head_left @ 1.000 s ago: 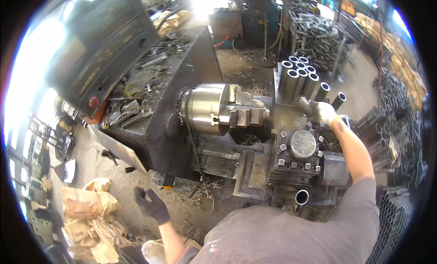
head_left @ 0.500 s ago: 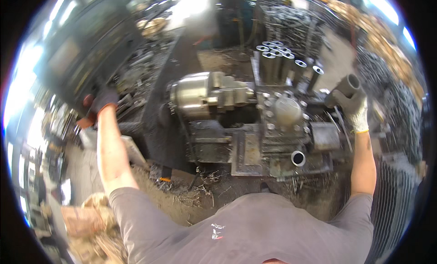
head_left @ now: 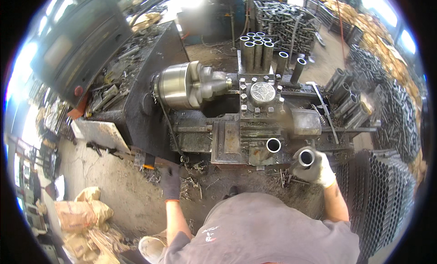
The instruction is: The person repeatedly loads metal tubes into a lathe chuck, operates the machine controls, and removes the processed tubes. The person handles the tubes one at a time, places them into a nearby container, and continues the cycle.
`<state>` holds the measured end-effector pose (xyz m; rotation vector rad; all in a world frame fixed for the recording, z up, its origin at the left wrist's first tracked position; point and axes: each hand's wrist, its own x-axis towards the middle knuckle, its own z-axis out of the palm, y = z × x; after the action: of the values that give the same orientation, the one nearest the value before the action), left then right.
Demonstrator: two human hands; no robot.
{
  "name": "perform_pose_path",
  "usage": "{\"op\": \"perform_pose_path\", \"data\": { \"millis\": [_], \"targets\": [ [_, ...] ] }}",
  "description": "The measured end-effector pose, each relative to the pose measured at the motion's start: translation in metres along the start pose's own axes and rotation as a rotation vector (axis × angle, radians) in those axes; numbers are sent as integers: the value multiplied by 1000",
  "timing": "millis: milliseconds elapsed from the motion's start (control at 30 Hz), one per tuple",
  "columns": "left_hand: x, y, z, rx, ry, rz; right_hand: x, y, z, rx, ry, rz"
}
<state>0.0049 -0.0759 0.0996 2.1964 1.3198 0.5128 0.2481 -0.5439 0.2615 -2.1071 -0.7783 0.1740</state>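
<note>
My right hand (head_left: 321, 169), in a dark-palmed work glove with a pale cuff, is closed around a short steel tube (head_left: 306, 158). It holds the tube upright, open end up, at the front right of a lathe. Another tube (head_left: 273, 145) stands on the lathe just left of it. My left hand (head_left: 171, 186), in a dark glove, is low in front of the lathe, near a hanging cable (head_left: 169, 123); its fingers are too dark to make out. Behind is the bright lathe chuck (head_left: 175, 85), its jaws blurred. A bolted tool post (head_left: 263, 92) sits beside it.
Several tubes (head_left: 258, 55) stand upright at the back of the lathe, and more tubes (head_left: 357, 114) lie at its right end near a caliper-like tool (head_left: 324, 110). Stacked tubes (head_left: 391, 186) fill the right side. Sacks (head_left: 84, 214) and metal shavings (head_left: 195, 173) lie on the floor.
My left hand has come from the machine's far left, beside a red knob, down to its front. My right hand has brought the tube from the right end toward me.
</note>
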Motion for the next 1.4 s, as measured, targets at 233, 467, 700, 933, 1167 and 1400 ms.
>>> {"op": "perform_pose_path", "data": {
  "millis": [233, 467, 700, 933, 1167, 1400],
  "targets": [
    [-180, -15, 29, -309, -590, -242, 6, 32, 58, 36, -383, -280],
    [-247, 126, -19, -289, -615, -65, -13, -29, 157, 600, -797, -165],
    [-361, -34, -23, -260, -324, -367, -74, -109, 228, 600, -997, -374],
    [-707, -296, 12, -294, 96, -1303, -203, -196, 311, 478, -1363, -573],
    [-942, -288, 66, -405, 379, -1845, -354, -269, 357, 303, -1901, -983],
    [-928, -167, 192, -680, 711, -1974, -490, -343, 389, 90, -2167, -1510]
  ]
}}
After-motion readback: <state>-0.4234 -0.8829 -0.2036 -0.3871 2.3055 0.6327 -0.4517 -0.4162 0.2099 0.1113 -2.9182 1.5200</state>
